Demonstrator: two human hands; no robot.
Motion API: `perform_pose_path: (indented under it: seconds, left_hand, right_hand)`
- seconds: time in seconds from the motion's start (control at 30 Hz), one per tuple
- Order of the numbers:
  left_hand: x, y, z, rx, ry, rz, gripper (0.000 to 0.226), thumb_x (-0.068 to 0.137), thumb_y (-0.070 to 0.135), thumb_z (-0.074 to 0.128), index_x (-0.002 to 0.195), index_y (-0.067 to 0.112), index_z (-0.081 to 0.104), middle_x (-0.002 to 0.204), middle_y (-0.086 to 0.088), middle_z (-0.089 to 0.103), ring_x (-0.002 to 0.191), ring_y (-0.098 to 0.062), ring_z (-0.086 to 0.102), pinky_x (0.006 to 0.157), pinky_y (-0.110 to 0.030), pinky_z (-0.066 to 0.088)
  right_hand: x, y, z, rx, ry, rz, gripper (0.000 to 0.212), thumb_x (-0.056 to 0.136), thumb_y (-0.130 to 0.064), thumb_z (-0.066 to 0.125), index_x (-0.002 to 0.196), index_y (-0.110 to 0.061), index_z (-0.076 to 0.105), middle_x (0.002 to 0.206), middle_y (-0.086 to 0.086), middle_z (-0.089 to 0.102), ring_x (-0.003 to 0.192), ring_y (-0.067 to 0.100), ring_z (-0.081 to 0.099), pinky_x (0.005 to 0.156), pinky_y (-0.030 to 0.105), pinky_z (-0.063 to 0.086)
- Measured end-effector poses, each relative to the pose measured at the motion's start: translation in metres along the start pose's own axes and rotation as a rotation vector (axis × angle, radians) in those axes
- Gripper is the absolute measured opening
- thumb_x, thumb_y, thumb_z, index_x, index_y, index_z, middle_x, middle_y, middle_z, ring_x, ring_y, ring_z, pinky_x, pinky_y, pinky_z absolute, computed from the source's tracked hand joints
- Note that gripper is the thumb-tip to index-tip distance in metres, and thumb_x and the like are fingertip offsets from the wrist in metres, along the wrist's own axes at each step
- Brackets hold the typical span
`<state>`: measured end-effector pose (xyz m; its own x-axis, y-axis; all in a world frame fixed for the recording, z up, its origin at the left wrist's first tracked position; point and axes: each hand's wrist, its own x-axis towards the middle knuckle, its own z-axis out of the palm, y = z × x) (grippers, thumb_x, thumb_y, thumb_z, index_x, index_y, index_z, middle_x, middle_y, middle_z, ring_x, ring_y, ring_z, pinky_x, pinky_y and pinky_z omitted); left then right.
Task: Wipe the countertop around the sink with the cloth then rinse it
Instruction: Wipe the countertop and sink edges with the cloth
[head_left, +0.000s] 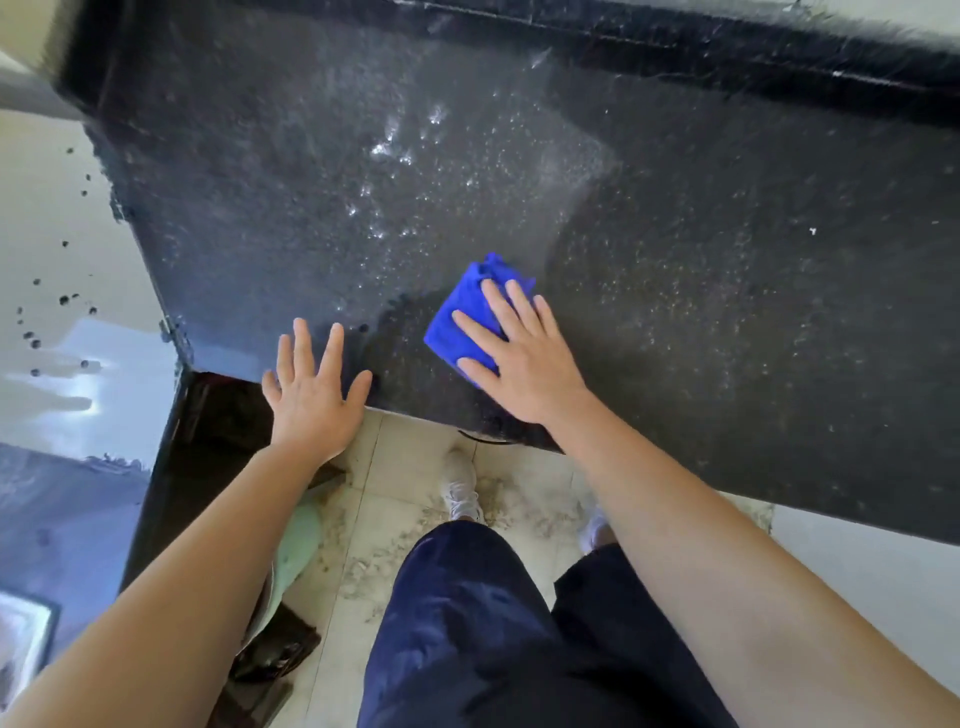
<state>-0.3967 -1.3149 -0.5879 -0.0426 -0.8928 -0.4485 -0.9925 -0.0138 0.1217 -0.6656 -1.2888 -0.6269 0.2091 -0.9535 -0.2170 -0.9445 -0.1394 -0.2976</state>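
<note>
A folded blue cloth lies on the black speckled countertop near its front edge. My right hand presses flat on the cloth with straight, spread fingers. My left hand is spread flat at the countertop's front left corner, fingers straight, holding nothing. Wet streaks and droplets glisten on the counter beyond the cloth. No sink is in view.
A raised black ledge runs along the counter's back. A pale, wet floor with dark spots lies to the left. Below the counter edge are beige floor tiles, my legs and white shoes, and a pale green object.
</note>
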Motion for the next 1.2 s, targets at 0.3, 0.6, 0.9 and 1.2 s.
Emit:
perform_pose_path:
  seconds: [0.3,0.6,0.9,1.2]
  left_hand:
    - [0.030,0.010,0.000,0.061,-0.049,0.147,0.070,0.098,0.063,0.033,0.158,0.034,0.009,0.167,-0.006,-0.005,0.152,-0.033,-0.007,0.120,-0.058,0.008]
    - [0.048,-0.013,-0.014,-0.052,0.073,0.222,0.062,0.100,0.049,0.043,0.155,0.026,0.028,0.165,-0.012,0.012,0.151,-0.033,0.009,0.117,-0.057,0.011]
    - [0.126,0.001,-0.044,-0.001,0.048,0.211,0.087,0.087,0.079,0.035,0.157,0.036,0.007,0.167,-0.004,-0.008,0.152,-0.034,-0.010,0.118,-0.064,0.002]
    - [0.143,0.007,-0.042,0.080,-0.032,0.160,0.098,0.076,0.093,0.026,0.156,0.041,0.000,0.167,0.001,-0.011,0.152,-0.032,-0.013,0.117,-0.067,0.004]
  right_hand:
    - [-0.034,0.094,-0.046,0.019,-0.089,0.805,0.063,0.103,-0.056,0.028,0.160,-0.032,0.015,0.168,0.012,-0.003,0.153,0.039,-0.001,0.123,0.053,0.009]
    - [0.014,-0.085,0.012,-0.091,-0.085,0.172,0.057,0.103,-0.053,0.023,0.157,-0.034,0.028,0.168,0.011,0.006,0.153,0.042,0.002,0.123,0.058,0.008]
    - [0.036,0.022,-0.027,-0.086,-0.034,0.325,0.062,0.098,-0.062,0.025,0.155,-0.039,0.031,0.168,0.009,0.012,0.153,0.038,0.012,0.121,0.056,0.016]
    - [0.135,0.134,-0.082,0.029,-0.064,0.690,0.061,0.102,-0.062,0.021,0.158,-0.044,0.005,0.168,0.005,-0.014,0.153,0.034,-0.013,0.123,0.054,-0.002]
